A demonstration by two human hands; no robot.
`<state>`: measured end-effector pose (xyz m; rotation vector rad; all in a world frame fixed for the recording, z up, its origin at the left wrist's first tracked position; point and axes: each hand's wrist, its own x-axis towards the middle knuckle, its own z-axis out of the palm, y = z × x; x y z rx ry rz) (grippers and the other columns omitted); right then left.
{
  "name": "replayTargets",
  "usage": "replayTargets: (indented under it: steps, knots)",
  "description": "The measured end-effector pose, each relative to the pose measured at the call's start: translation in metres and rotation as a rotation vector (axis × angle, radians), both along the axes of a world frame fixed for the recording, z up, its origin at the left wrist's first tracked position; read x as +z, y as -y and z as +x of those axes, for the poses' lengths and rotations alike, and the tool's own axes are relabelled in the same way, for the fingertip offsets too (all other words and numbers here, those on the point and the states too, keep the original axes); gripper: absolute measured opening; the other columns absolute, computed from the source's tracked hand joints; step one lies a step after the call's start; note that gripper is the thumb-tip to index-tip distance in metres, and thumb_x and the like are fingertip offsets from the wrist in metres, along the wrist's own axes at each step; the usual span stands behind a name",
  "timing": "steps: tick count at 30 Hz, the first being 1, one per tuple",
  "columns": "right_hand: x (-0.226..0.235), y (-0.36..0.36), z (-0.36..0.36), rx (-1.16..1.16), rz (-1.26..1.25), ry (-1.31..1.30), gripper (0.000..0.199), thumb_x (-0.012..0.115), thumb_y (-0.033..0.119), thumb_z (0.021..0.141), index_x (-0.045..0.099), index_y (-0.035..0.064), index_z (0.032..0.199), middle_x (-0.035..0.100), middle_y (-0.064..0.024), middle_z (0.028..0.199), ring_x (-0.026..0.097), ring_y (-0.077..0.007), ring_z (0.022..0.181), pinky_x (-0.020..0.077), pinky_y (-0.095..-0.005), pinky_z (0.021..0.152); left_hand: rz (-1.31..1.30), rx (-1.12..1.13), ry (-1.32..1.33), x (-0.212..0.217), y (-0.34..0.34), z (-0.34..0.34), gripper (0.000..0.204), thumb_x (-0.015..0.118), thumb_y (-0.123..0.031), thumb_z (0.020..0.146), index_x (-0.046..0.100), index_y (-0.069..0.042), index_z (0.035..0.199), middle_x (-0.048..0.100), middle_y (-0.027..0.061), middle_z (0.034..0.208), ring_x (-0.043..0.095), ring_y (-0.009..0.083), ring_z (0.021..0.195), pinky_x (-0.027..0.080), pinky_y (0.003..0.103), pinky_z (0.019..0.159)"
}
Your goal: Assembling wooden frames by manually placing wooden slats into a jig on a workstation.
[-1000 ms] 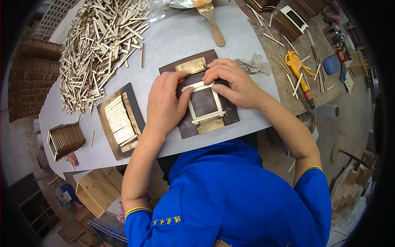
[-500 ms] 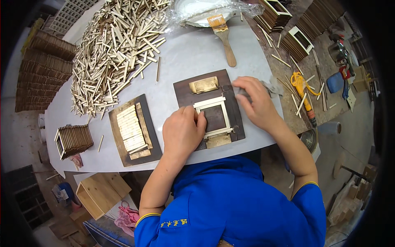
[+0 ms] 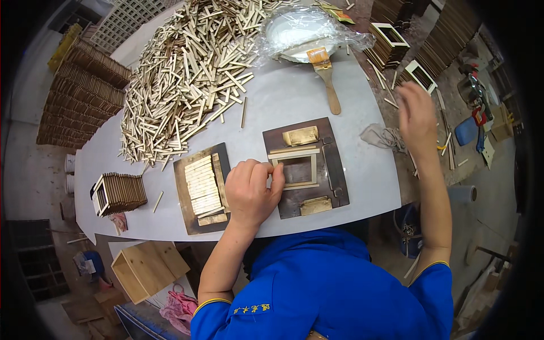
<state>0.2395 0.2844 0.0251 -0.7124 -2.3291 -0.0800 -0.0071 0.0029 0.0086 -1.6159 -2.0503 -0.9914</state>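
A small pale wooden frame (image 3: 294, 169) lies on a dark brown jig board (image 3: 334, 164) near the table's front edge. My left hand (image 3: 249, 190) rests on the frame's left side, fingers curled against that edge. My right hand (image 3: 416, 116) is raised off to the right, blurred, above the table's right edge, fingers loosely apart and nothing seen in it. A second dark board (image 3: 182, 187) to the left carries a row of short wooden slats (image 3: 203, 184).
A big heap of wooden sticks (image 3: 187, 68) covers the far left of the grey table (image 3: 283, 96). A glue brush (image 3: 326, 76) and a plastic-wrapped dish (image 3: 303, 31) lie behind. A stack of finished frames (image 3: 119, 194) stands left. Tools and frames lie right.
My right hand has left the frame and swung up and out to the right. My left hand stays on the frame's left side. The view has shifted.
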Motion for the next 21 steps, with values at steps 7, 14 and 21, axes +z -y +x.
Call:
replayTargets:
  steps: [7, 14, 21]
  knots:
    - [-0.017, -0.093, 0.044, -0.402, 0.369, 0.185, 0.03, 0.064, 0.007, 0.096, 0.071, 0.0021, 0.124, 0.072, -0.0148, 0.126, 0.067, -0.0349, 0.115, 0.0532, -0.0435, 0.1, 0.025, 0.042, -0.046, 0.006, 0.01, -0.018, 0.023, 0.08, -0.005, 0.082, 0.058, -0.012, 0.078, 0.051, 0.001, 0.07, 0.046, 0.0188, 0.061, 0.04, 0.032, 0.058]
    - [-0.042, -0.119, 0.057, -0.319, 0.066, 0.18, 0.028, 0.064, 0.01, 0.096, 0.074, 0.0016, 0.119, 0.075, -0.0188, 0.111, 0.069, -0.0389, 0.1, 0.0555, -0.0452, 0.09, 0.033, 0.15, 0.03, 0.021, 0.054, -0.062, 0.022, 0.078, -0.005, 0.083, 0.058, -0.011, 0.076, 0.052, 0.0004, 0.068, 0.047, 0.019, 0.059, 0.04, 0.032, 0.056]
    - [-0.06, -0.185, 0.104, -0.351, 0.002, 0.148, 0.027, 0.061, 0.013, 0.104, 0.071, 0.0006, 0.125, 0.075, -0.0153, 0.119, 0.069, -0.0332, 0.106, 0.0544, -0.0394, 0.095, 0.057, 0.384, 0.036, 0.08, 0.157, -0.132, 0.016, 0.077, -0.005, 0.087, 0.064, -0.007, 0.078, 0.059, 0.0016, 0.069, 0.05, 0.016, 0.058, 0.043, 0.03, 0.054]
